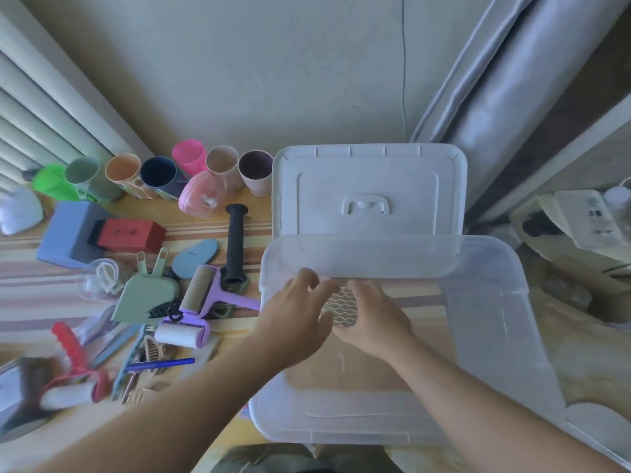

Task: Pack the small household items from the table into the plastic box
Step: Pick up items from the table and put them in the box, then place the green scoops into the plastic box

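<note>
- Fingers point(336, 287) of both my hands hold a wavy-patterned item point(339, 308) low inside the plastic box point(485, 302).
- Next, I think: release it, then reach left to the desk point(41, 288) for another item.

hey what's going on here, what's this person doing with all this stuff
A person is packing odds and ends into a clear plastic box. Both hands, left hand and right hand, are inside it, holding a small wavy-patterned item. The white lid leans behind the box. Cups, lint rollers and other bits remain on the table.
</note>
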`<state>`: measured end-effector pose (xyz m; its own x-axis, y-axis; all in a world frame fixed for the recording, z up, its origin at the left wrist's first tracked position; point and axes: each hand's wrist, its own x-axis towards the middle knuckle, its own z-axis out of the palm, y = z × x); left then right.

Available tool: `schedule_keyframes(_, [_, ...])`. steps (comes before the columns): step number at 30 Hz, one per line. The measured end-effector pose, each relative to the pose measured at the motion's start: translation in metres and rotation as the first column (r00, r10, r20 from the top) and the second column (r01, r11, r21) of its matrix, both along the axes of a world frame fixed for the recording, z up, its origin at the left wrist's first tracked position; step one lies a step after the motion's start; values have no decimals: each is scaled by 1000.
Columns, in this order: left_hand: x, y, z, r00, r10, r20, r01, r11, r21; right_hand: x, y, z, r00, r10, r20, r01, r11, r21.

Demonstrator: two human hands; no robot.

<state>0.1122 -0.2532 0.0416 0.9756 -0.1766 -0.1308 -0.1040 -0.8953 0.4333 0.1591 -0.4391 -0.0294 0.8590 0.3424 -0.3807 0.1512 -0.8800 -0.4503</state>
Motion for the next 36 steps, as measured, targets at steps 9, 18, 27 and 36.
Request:
schedule_keyframes(9, [-47,68,0,989,95,111,-123,955,271,19,76,-41,993,21,-117,-39,986,-160])
schedule_keyframes(18, [-40,149,-27,958,263,119,-280,946,161,3,95,44,875,24,484,-188,937,293])
schedule_keyframes(27, [-28,229,-84,876,345,-337,-247,921,303,-46,228,58,904,354,241,-389,913,119])
schedule_keyframes(36, [-58,327,-101,934,301,-192,-232,920,315,-32,290,-34,996,6,-94,-34,956,-292])
